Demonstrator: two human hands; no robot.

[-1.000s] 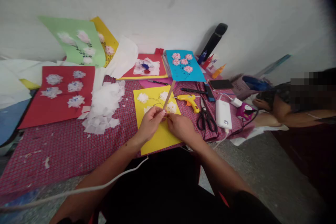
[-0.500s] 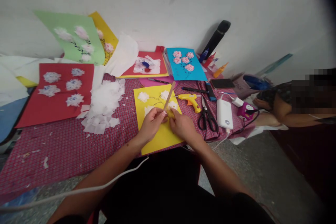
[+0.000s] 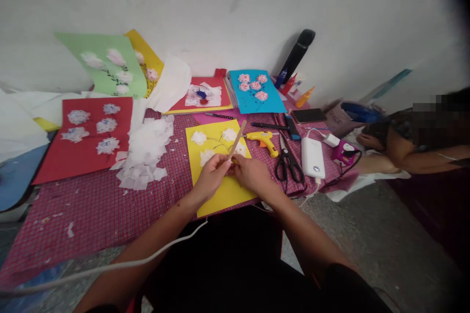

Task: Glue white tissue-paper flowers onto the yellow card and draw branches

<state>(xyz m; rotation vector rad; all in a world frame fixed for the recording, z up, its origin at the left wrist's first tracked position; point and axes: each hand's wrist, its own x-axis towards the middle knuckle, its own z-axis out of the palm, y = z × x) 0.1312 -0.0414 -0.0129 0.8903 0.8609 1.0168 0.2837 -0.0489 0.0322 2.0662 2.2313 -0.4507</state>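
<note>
A flat wooden stick (image 3: 238, 138), like a craft stick, points up and away from the fingers of my left hand (image 3: 213, 175), which is closed on its lower end. My right hand (image 3: 252, 173) meets it there, thumb and fingers bent in a pinch; what they grip is hidden. Both hands are over a yellow sheet (image 3: 222, 200) with thin drawn stems and several white paper flowers (image 3: 199, 137), some partly covered by the fingers. Just right of the sheet lie a yellow glue gun (image 3: 263, 140) and black-handled scissors (image 3: 289, 165).
White paper squares (image 3: 143, 149) are heaped left of the sheet, near a red flower card (image 3: 84, 164). Behind are a blue card (image 3: 257, 102), a green card (image 3: 137, 71) and pens. To the right lie a white power bank (image 3: 313, 156), cables and a phone (image 3: 309, 116). Another person's arm (image 3: 411, 156) rests beyond.
My right hand's fingers have drawn back from a paper flower to the lower end of the stick, beside my left fingers. The camera view has shifted slightly.
</note>
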